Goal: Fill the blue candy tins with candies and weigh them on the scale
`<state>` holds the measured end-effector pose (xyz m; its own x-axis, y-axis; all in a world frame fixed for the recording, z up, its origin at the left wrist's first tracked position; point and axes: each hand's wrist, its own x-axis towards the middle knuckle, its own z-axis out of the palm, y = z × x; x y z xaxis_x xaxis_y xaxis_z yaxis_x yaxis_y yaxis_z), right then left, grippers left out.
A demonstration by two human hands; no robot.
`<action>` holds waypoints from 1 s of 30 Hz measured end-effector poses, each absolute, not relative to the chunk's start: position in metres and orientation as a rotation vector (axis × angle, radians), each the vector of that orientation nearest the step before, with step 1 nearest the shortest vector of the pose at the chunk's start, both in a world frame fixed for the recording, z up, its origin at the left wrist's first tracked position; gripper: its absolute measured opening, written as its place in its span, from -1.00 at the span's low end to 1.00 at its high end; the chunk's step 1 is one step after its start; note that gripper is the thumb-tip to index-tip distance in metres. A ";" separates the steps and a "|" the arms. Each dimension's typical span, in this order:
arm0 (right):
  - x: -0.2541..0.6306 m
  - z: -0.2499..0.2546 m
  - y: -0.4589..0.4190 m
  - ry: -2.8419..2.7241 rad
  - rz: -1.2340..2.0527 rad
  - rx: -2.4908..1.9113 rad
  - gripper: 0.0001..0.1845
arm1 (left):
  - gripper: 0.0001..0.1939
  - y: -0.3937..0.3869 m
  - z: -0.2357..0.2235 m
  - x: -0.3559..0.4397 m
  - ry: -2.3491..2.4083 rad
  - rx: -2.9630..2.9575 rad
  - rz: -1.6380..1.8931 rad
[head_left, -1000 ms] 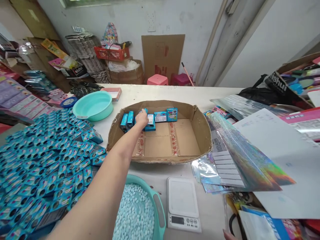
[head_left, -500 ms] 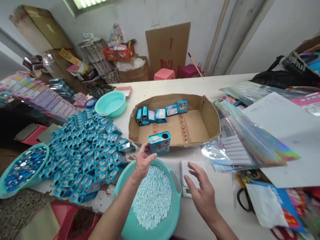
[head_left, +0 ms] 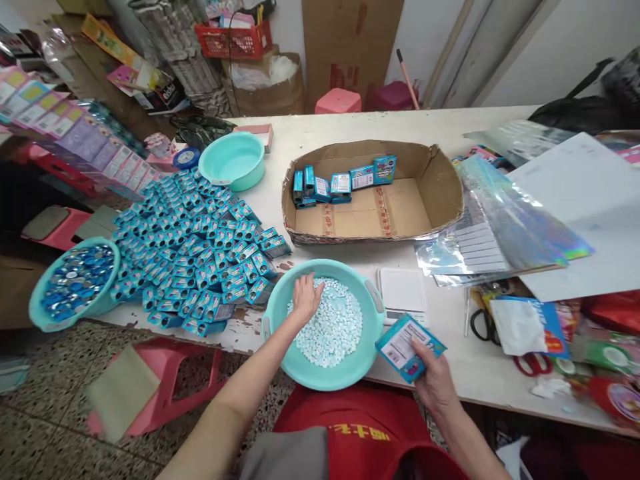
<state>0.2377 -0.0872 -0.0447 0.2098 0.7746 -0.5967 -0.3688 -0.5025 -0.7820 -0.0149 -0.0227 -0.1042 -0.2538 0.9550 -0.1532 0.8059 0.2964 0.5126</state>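
My right hand (head_left: pixel 434 373) grips a small blue candy box (head_left: pixel 406 347) near the table's front edge, with its printed label side facing up. My left hand (head_left: pixel 306 297) reaches down into a turquoise basin (head_left: pixel 280 357), over a heap of small pale blue candies (head_left: pixel 333 330). The fingers of that hand look apart and touch or nearly touch the candies; their tips are partly hidden. A white scale (head_left: pixel 403 291) lies just right of the basin, behind the held box.
Many upright blue boxes (head_left: pixel 185 247) crowd the table at left, beside a basin of shiny blue pieces (head_left: pixel 77 273). Behind stands a cardboard box (head_left: pixel 373 230) holding several blue boxes, near another turquoise basin (head_left: pixel 233 160). Holographic sheets (head_left: pixel 520 213) and scissors (head_left: pixel 484 327) lie at right.
The blue box has passed from my left hand to my right hand, turned and moved to the lower right. My left hand has come down into the basin. The view has tilted downward.
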 end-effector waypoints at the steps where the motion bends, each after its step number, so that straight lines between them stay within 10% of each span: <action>1: 0.233 -0.048 -0.095 -0.360 1.536 -1.510 -0.58 | -0.58 -0.015 -0.111 -0.007 2.154 1.547 0.354; 10: 0.195 -0.082 -0.063 -0.288 1.402 -1.426 -0.55 | -0.73 -0.077 -0.112 0.035 1.443 1.905 0.029; 21: 0.186 -0.093 -0.030 -0.291 1.330 -1.466 -0.53 | -0.33 -0.098 -0.099 0.028 2.275 1.169 -0.238; 30: 0.177 -0.086 -0.010 -0.346 1.340 -1.457 -0.58 | -0.64 -0.064 -0.104 0.116 1.948 0.667 0.628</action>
